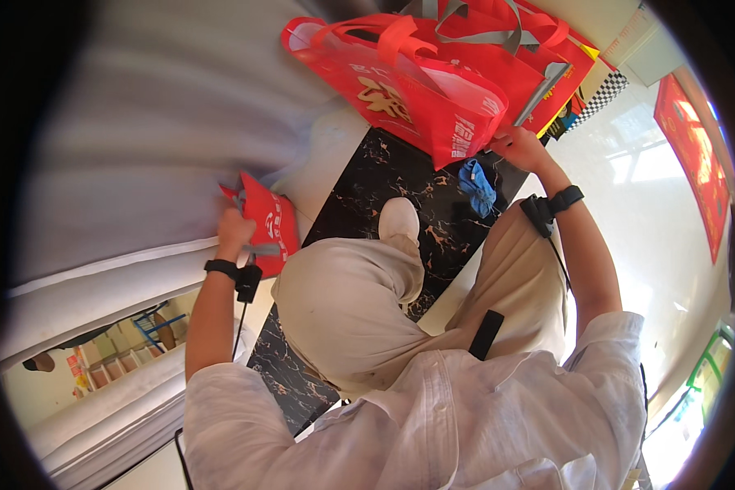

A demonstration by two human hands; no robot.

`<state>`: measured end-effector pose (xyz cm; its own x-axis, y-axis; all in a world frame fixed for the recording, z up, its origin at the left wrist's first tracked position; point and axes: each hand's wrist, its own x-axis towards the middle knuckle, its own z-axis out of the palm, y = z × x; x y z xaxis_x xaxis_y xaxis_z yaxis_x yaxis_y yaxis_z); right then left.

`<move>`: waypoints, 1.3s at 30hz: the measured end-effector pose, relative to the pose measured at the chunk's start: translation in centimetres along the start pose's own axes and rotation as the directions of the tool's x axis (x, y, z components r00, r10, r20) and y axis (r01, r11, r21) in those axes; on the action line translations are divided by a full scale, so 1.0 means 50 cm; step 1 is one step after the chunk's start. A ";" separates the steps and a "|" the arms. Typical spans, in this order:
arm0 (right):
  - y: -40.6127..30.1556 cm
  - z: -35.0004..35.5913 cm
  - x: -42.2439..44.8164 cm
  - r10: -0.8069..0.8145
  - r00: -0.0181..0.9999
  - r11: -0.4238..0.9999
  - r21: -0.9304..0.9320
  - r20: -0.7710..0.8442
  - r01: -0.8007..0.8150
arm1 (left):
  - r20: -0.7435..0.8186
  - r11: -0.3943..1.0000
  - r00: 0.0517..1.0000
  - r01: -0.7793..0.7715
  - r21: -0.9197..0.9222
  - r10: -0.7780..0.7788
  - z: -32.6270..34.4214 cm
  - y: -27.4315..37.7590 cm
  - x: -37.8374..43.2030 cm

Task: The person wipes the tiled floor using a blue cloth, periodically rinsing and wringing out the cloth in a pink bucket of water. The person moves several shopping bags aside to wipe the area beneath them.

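At the left, my left hand (235,230) is closed at the upper edge of a small red bag (268,223) with grey handles and white printing. The hand is slightly blurred, and its fingertips are hidden against the grey curtain. My right hand (520,149) grips the lower corner of a grey-trimmed red bag (530,86) in the group at the top. In front of that one leans a large red shopping bag (404,98) with red loop handles, a gold character and white lettering. A crumpled blue cloth (478,188) lies on the floor just below it.
A long grey curtain (159,135) hangs along the left side. Black marbled flooring (349,208) runs beneath my legs, with my light shoe (399,219) on it. A red printed panel (695,171) is at the right. Shelving (119,367) shows past the curtain's lower-left edge.
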<state>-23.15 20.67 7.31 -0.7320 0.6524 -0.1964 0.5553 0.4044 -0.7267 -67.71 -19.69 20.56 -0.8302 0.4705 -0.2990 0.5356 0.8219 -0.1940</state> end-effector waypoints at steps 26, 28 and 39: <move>0.068 -0.035 -0.071 0.245 0.953 0.968 -0.093 0.176 -0.232 | 0.386 -0.078 0.882 0.419 -0.904 0.271 -0.273 0.543 0.035; 0.088 -0.015 -0.077 0.248 0.948 0.967 -0.120 0.202 -0.227 | 0.371 -0.080 0.888 0.405 -0.911 0.272 -0.281 0.551 0.031; 0.137 0.102 -0.119 0.164 0.920 0.980 -0.166 0.357 -0.110 | 0.425 0.221 0.872 0.376 -0.900 0.244 -0.191 0.487 0.048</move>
<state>-17.00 16.32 0.15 -0.7233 0.4371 -0.5346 0.6902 0.4314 -0.5810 -58.11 4.51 24.02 -0.5279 0.4740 -0.7048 -0.3331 0.6478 0.6851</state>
